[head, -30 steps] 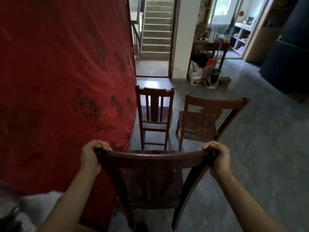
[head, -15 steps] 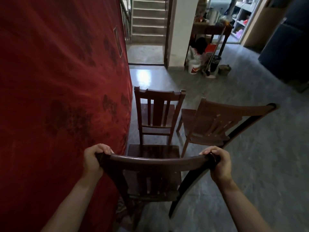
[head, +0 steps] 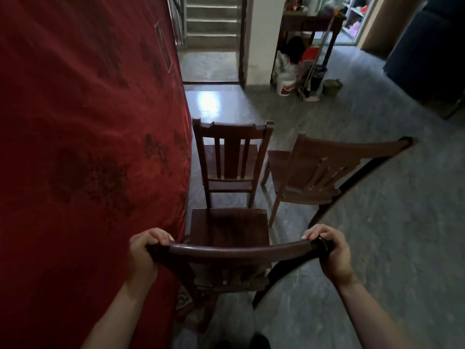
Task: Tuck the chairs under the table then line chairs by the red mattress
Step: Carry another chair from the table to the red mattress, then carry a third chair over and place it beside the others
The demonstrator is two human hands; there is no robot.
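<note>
Held chair: dark brown glossy wood, curved top rail, flat square seat, slatted back. It sits just beside the red mattress; can't tell whether its left side touches the fabric. The seat faces away from the person, front edge close behind the next chair. The legs are mostly hidden, so can't tell if all of them are on the floor.

Left grip: bare hand, fingers curled over the left end of the top rail, holding it. Right grip: the same on the right end, fingers wrapped over the rounded tip.

Next chair: same dark wood, upright, straight top rail with notched corners, wide centre slat between thin ones. It's also just beside the mattress, in line with the held one. Third chair: curved-rail type, right of the second, turned at an angle, apart from the mattress.

The mattress stands on edge, deep red with a darker flower print, and fills the left side.

Farther out: grey floor with a glare patch, a doorway to stairs, a white pillar. A dark bench has clutter on and under it. A white bucket stands on the floor in front of it.
</note>
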